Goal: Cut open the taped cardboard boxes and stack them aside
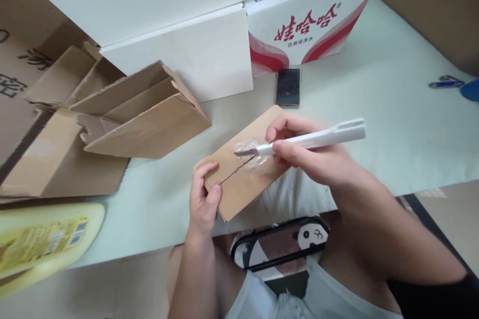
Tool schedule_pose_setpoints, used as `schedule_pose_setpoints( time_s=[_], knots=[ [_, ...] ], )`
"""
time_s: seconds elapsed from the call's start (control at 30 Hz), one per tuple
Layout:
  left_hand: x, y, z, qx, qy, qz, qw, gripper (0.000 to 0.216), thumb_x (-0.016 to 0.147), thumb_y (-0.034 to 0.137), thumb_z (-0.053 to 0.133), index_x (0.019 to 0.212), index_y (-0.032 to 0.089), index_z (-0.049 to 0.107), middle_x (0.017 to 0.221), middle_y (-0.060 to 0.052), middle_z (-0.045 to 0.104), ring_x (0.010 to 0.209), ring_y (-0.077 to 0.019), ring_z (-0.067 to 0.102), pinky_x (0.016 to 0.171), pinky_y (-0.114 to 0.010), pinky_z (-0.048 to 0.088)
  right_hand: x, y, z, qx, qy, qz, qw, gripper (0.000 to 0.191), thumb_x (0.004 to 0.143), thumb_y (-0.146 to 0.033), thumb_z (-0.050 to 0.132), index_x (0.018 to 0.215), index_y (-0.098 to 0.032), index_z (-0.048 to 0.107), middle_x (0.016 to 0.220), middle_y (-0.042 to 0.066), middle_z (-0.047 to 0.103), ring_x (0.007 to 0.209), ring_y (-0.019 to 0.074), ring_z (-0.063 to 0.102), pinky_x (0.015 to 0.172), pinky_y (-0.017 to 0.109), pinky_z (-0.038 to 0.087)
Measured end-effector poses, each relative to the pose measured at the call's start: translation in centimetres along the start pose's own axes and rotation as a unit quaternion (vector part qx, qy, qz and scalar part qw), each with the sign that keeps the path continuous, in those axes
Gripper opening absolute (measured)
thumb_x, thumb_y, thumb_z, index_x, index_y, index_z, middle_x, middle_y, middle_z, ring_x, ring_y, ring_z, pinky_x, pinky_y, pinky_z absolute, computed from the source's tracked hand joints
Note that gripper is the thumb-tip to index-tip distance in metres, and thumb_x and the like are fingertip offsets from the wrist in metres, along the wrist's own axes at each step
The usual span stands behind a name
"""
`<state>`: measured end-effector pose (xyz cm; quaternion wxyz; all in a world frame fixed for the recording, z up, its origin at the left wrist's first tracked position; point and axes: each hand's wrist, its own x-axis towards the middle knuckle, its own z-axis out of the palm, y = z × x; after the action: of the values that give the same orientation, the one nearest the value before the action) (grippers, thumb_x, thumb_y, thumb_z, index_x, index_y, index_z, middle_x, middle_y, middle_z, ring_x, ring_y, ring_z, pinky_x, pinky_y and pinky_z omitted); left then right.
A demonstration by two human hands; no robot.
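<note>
A small brown cardboard box (258,187) lies tilted near the table's front edge, its flap seam facing up. My left hand (204,199) grips the box's near left end, thumb on top. Between the thumb and fingers of my right hand (299,147) is a white utility knife (318,138), its blade out over the seam. Clear tape (258,160), wrinkled and cut or peeled, sits around the middle of the seam under the blade. Whether the blade tip touches the cardboard, I cannot tell.
Opened brown cartons (149,129) stand at the left, above a yellow bottle (48,239). White boxes (179,55) and a red-and-white carton (307,30) line the back. A phone (288,87) lies beyond my box; a blue-handled item (447,81) is far right.
</note>
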<state>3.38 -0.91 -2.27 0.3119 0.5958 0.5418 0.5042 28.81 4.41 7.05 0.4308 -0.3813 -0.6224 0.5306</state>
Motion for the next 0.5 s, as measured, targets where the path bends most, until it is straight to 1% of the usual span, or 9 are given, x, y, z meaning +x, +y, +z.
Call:
schedule_pose_setpoints(
  time_s=[0.07,0.17,0.27,0.37,0.43,0.5],
  knots=[
    [0.0,0.1,0.0,0.002,-0.002,0.001,1.000,0.046,0.089,0.064,0.061,0.118,0.028,0.066,0.126,-0.009,0.061,0.122,-0.0314,0.058,0.105,-0.045,0.049,0.1,0.0,-0.1,-0.011,0.018,-0.023,1.000,0.013,0.086,-0.033,0.066,0.087,-0.021,0.060,0.070,-0.003,0.058,0.059,0.0106,0.048,0.055,0.026,0.037],
    [0.1,0.1,0.0,-0.001,-0.003,0.009,1.000,0.045,0.089,0.062,0.062,0.118,0.028,0.067,0.125,-0.009,0.061,0.123,-0.0313,0.058,0.106,-0.045,0.048,0.3,-0.2,-0.3,-0.038,0.014,-0.066,0.997,0.014,0.081,-0.032,0.068,0.085,-0.021,0.060,0.071,-0.003,0.057,0.058,0.0102,0.045,0.055,0.027,0.035],
    [0.1,0.0,0.0,-0.011,0.002,0.013,1.000,0.043,0.089,0.061,0.063,0.117,0.029,0.067,0.125,-0.008,0.062,0.122,-0.0306,0.058,0.105,-0.044,0.048,0.3,-0.5,-0.4,-0.050,0.027,-0.069,0.996,0.012,0.080,-0.032,0.064,0.078,-0.021,0.059,0.065,-0.003,0.053,0.054,0.0098,0.041,0.053,0.027,0.032],
    [0.1,0.0,0.0,-0.010,0.003,0.009,1.000,0.045,0.088,0.063,0.063,0.117,0.029,0.067,0.125,-0.008,0.062,0.121,-0.0307,0.058,0.104,-0.044,0.048,-0.2,-1.0,-0.3,-0.067,0.039,-0.078,0.994,0.006,0.075,-0.026,0.060,0.078,-0.021,0.058,0.063,-0.004,0.051,0.053,0.0099,0.041,0.051,0.027,0.032],
    [0.0,-0.1,0.0,-0.013,-0.001,0.008,1.000,0.045,0.089,0.063,0.063,0.117,0.029,0.067,0.126,-0.008,0.061,0.122,-0.0306,0.058,0.105,-0.043,0.047,-0.5,-1.3,-0.3,-0.085,0.023,-0.082,0.993,0.009,0.071,-0.023,0.058,0.080,-0.021,0.058,0.063,-0.004,0.051,0.053,0.0104,0.042,0.052,0.026,0.034],
    [0.0,-0.2,-0.1,-0.021,-0.005,0.011,1.000,0.042,0.090,0.060,0.064,0.118,0.029,0.067,0.126,-0.008,0.061,0.123,-0.0302,0.058,0.106,-0.043,0.047,-0.6,-1.4,-0.3,-0.106,0.002,-0.069,0.992,0.010,0.071,-0.022,0.056,0.081,-0.021,0.058,0.063,-0.003,0.053,0.054,0.0109,0.046,0.052,0.026,0.037]
  ],
)
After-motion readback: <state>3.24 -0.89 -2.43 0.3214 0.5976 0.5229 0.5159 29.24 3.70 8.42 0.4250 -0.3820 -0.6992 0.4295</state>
